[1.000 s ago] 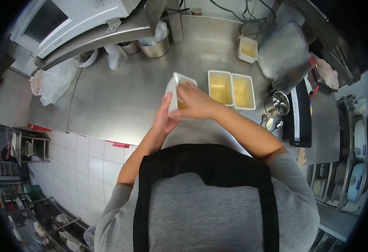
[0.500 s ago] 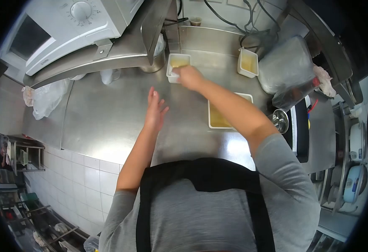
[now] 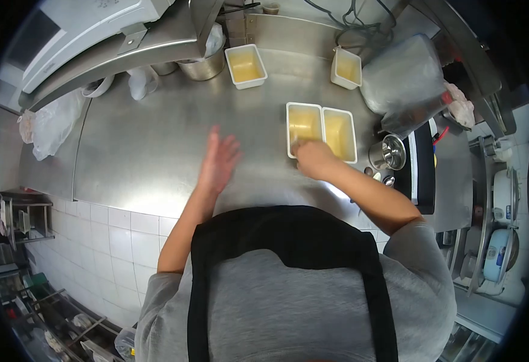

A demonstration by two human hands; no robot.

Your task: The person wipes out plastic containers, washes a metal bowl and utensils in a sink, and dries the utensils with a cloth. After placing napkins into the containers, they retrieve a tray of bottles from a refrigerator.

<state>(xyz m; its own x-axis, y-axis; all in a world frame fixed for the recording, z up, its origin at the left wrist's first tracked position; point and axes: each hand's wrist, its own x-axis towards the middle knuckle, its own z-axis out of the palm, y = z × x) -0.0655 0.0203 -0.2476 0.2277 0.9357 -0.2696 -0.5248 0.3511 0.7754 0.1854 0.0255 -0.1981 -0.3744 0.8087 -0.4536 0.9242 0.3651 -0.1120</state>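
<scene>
Two white rectangular tubs stand side by side on the steel counter, a left tub and a right tub, both with a yellowish layer inside. My right hand is at the near edge of the left tub, fingers curled together over its inside. Whatever those fingers hold is hidden. Over the counter to the left hovers my left hand, fingers spread and holding nothing. Another white tub with a yellow layer sits at the back, and a smaller one stands at the back right.
A steel pot stands under the shelf by the microwave. On the right are a steel cup, a large plastic-wrapped bundle and a black tray. Plastic bags lie at the far left.
My right hand has moved from the back tub toward me, to the left tub of the pair. My left hand stays open over the counter. The camera view has shifted slightly.
</scene>
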